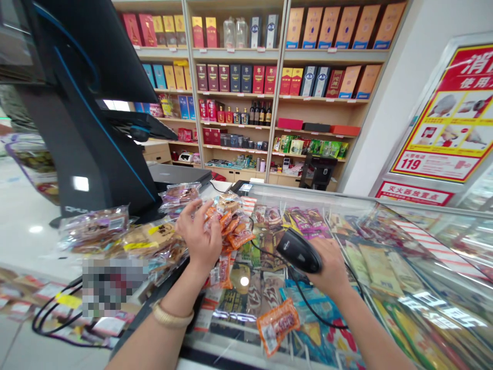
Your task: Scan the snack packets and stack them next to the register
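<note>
My left hand (200, 236) rests at the edge of a pile of small orange snack packets (234, 228), its fingers apart and touching the packets. Wrapped round a black handheld barcode scanner (299, 251), my right hand (331, 264) holds it above the glass counter, its head pointing left toward the pile. The scanner's cable (308, 303) loops below that hand. A single orange snack packet (278, 326) lies apart on the glass, nearer to me. Left of my left hand are several clear-wrapped brown snack packs (148, 236).
A black checkout terminal (96, 123) stands at the left. Under the glass counter top (231, 352) lie many colourful snack packs. Shelves (239, 95) of boxed bottles line the back wall. A red and yellow sign (447, 113) hangs at the right. Black cables (46, 329) coil at lower left.
</note>
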`<state>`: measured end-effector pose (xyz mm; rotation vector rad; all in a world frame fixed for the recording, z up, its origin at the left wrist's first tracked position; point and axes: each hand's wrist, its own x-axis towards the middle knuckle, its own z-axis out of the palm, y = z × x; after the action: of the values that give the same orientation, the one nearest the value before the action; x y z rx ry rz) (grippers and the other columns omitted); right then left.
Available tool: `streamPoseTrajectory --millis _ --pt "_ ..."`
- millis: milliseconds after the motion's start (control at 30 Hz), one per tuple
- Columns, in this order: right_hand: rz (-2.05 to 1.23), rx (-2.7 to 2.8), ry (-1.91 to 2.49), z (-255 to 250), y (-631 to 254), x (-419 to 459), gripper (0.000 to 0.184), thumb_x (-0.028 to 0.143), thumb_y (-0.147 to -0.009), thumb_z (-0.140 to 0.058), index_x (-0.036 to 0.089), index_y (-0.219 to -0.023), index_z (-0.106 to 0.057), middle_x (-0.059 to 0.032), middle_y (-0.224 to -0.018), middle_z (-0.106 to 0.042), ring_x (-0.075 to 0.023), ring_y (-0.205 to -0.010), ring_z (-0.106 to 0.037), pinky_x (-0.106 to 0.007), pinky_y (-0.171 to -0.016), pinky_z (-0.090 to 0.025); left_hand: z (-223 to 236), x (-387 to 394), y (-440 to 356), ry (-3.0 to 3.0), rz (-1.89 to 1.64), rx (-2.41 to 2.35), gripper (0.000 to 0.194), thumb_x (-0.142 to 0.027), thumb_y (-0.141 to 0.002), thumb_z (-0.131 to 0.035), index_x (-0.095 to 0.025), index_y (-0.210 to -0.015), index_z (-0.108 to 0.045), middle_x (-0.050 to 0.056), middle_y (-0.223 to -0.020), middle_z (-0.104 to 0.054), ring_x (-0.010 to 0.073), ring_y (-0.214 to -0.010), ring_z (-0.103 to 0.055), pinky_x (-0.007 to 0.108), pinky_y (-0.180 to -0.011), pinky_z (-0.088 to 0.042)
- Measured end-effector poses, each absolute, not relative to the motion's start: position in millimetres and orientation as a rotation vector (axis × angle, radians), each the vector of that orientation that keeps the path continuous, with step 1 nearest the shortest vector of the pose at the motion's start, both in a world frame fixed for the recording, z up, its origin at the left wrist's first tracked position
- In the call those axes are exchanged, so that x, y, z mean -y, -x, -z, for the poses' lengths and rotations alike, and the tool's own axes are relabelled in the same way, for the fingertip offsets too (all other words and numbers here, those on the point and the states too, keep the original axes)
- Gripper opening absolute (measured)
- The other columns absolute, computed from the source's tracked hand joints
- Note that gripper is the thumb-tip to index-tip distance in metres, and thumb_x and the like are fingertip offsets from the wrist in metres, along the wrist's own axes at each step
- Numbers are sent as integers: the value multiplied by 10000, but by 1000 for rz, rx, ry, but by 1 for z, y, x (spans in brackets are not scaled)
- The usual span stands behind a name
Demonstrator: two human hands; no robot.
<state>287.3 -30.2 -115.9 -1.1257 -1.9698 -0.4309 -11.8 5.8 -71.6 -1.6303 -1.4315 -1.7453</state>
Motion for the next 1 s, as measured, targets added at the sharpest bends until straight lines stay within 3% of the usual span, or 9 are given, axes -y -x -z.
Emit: streamPoseTrajectory --millis 133,200,267,333,433,567,667,800,1000 --pt "445 1965 1128 115 -288 30 158 279 -762 -559 199 -896 -581 -39 -759 -618 -211 -746 -557 -343 -745 -337 72 15 -12 2344 1640 1063 206 -241 -860 -518 -200 -1015 -647 80 -978 -663 215 -953 -606 348 -877 -462" --pt "444 1976 1139 115 -289 30 149 282 -764 -559 202 -888 -575 -40 -759 -613 -212 -746 -550 -342 -733 -334 77 26 -27 2847 1241 973 173 -288 -833 -581 -208 -967 -653 48 -879 -684 192 -837 -629 298 -779 -477" --pt "450 1985 1140 116 -290 30 143 280 -765 -556 202 -884 -571 -37 -750 -603 -212 -742 -544 -341 -720 -330 83 35 -41 3159 737 966 275 -406 -747 -691 -218 -945 -660 32 -842 -691 195 -760 -639 283 -702 -474" --pt "461 1987 1132 115 -291 30 142 277 -764 -555 199 -882 -569 -35 -748 -598 -210 -740 -540 -342 -720 -331 91 42 -50 3271 389 979 451 -523 -628 -765 -227 -953 -663 33 -859 -694 215 -732 -648 290 -669 -473" --pt "473 1979 1117 115 -291 29 133 272 -768 -548 199 -877 -572 -36 -750 -602 -206 -733 -538 -342 -718 -333 98 47 -55 3284 225 992 599 -594 -544 -790 -226 -998 -656 58 -935 -693 250 -781 -662 316 -703 -487" --pt "471 1978 1106 114 -290 30 125 277 -784 -533 203 -873 -581 -39 -749 -609 -205 -727 -541 -343 -712 -334 99 50 -57 3310 109 894 403 -480 -621 -767 -212 -902 -659 66 -919 -683 243 -795 -656 298 -685 -482" --pt "471 1987 1100 115 -290 30 126 268 -786 -532 203 -881 -586 -39 -765 -621 -206 -742 -550 -343 -721 -337 98 50 -58 3365 166 864 219 -344 -674 -710 -207 -832 -643 42 -871 -675 213 -753 -646 267 -633 -459" --pt "482 1967 1126 117 -291 30 132 259 -790 -526 202 -885 -598 -44 -787 -622 -209 -755 -553 -346 -734 -344 96 42 -53 3372 427 1066 133 -242 -700 -649 -199 -825 -635 10 -748 -654 172 -681 -623 232 -571 -412" --pt "519 1886 1111 118 -293 28 132 302 -813 -547 198 -879 -596 -57 -812 -621 -219 -784 -562 -342 -724 -347 94 14 -37 2948 1356 1450 178 -265 -779 -629 -191 -939 -646 43 -901 -681 195 -850 -632 308 -768 -485"
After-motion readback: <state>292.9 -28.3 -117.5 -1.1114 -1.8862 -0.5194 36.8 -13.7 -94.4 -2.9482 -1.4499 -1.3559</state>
